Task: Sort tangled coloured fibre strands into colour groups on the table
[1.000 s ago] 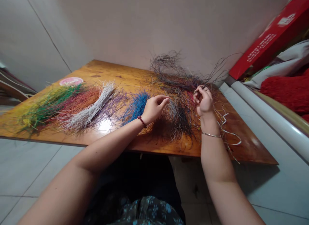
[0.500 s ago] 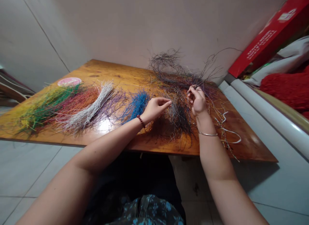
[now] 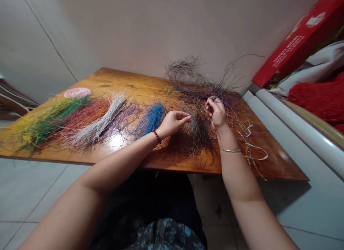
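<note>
Here on the table's (image 3: 134, 80) far right lies the dark tangle (image 3: 202, 89), wiry, frizzy, black shading into purple, loose ends curling against the wall (image 3: 150, 35). The right hand (image 3: 217, 112) pinches dark strands at its near edge! The left hand (image 3: 173, 123), well apart, hovers beside the grey-black bundle (image 3: 200, 130), fingertips bunched; whether they grip anything, one can't tell.

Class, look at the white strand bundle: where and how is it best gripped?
Probably around the middle of the white strand bundle, from above, with the hand's fingers across its length. It lies slanted on the table, fairly compact there, while its near end splays. Coming from above should help avoid catching the purple strands to its right.
</note>
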`<state>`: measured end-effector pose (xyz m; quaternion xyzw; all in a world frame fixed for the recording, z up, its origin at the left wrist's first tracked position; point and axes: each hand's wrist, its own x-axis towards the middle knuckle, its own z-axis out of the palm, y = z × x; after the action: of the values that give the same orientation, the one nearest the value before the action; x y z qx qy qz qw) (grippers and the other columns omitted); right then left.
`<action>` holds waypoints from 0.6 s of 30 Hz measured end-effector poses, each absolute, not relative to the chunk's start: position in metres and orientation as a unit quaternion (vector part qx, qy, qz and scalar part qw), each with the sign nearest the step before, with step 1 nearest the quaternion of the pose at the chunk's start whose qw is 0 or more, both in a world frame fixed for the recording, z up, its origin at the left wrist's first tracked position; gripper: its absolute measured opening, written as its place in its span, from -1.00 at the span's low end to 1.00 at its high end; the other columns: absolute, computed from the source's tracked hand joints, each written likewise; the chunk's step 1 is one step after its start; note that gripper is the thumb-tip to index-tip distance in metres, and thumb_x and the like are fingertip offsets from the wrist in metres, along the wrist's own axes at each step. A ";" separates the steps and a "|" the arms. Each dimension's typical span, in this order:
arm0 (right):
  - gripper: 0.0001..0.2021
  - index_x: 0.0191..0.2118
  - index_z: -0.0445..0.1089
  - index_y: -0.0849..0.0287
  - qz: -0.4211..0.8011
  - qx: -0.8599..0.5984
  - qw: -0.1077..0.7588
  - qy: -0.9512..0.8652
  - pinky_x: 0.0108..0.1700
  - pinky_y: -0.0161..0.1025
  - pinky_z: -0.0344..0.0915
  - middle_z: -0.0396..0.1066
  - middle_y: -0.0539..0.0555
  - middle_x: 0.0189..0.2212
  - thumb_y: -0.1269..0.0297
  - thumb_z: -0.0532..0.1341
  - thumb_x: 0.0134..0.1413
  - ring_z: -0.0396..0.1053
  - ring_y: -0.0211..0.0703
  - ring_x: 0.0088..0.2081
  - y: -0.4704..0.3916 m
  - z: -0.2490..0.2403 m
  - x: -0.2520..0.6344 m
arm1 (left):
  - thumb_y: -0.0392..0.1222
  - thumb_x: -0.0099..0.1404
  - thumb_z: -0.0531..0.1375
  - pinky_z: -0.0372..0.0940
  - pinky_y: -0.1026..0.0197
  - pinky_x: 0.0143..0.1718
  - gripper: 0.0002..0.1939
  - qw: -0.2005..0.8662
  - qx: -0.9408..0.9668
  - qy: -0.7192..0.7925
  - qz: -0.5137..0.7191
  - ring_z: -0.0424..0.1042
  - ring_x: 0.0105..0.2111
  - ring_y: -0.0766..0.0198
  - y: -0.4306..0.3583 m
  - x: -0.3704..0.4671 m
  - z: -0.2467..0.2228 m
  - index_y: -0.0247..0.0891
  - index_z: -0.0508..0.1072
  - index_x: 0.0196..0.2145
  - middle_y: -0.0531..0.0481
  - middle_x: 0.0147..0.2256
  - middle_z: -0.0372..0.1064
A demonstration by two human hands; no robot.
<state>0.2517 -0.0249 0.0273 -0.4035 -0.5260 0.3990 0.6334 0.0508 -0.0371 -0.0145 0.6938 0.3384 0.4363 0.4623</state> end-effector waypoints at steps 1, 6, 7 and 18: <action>-0.75 -0.41 0.24 0.12 0.400 -0.408 0.633 -0.523 -0.66 -0.49 -0.09 0.17 -0.09 -0.59 0.12 0.29 0.08 0.01 -0.44 -0.65 -0.025 0.028 0.251 | 0.01 0.30 0.29 0.43 0.18 -0.15 -0.67 0.457 0.697 0.340 0.434 0.58 -0.24 0.18 -0.037 0.051 -0.015 -0.35 0.62 -0.23 -0.15 -0.25 0.61; -0.77 -0.41 0.26 0.12 0.396 -0.412 0.631 -0.525 -0.66 -0.48 -0.11 0.19 -0.09 -0.59 0.13 0.29 0.06 0.00 -0.44 -0.65 -0.024 0.027 0.252 | 0.05 0.33 0.25 0.42 0.18 -0.15 -0.66 0.444 0.697 0.347 0.443 0.57 -0.24 0.19 -0.037 0.050 -0.015 -0.33 0.61 -0.24 -0.14 -0.26 0.60; -0.78 -0.41 0.26 0.12 0.395 -0.409 0.631 -0.528 -0.66 -0.48 -0.11 0.20 -0.09 -0.59 0.14 0.28 0.06 0.00 -0.44 -0.65 -0.024 0.027 0.253 | 0.05 0.33 0.25 0.41 0.19 -0.15 -0.65 0.442 0.699 0.346 0.444 0.57 -0.24 0.19 -0.037 0.050 -0.015 -0.33 0.61 -0.24 -0.14 -0.26 0.60; -0.78 -0.41 0.25 0.12 0.390 -0.420 0.637 -0.515 -0.66 -0.48 -0.11 0.18 -0.08 -0.58 0.15 0.28 0.06 0.03 -0.44 -0.65 -0.022 0.025 0.256 | 0.06 0.32 0.25 0.40 0.19 -0.17 -0.65 0.417 0.717 0.347 0.438 0.57 -0.26 0.17 -0.037 0.046 -0.009 -0.32 0.61 -0.26 -0.14 -0.26 0.60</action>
<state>0.2557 -0.0216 0.0254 -0.4199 -0.5154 0.3900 0.6371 0.0463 -0.0366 -0.0088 0.7171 0.3468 0.4381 0.4166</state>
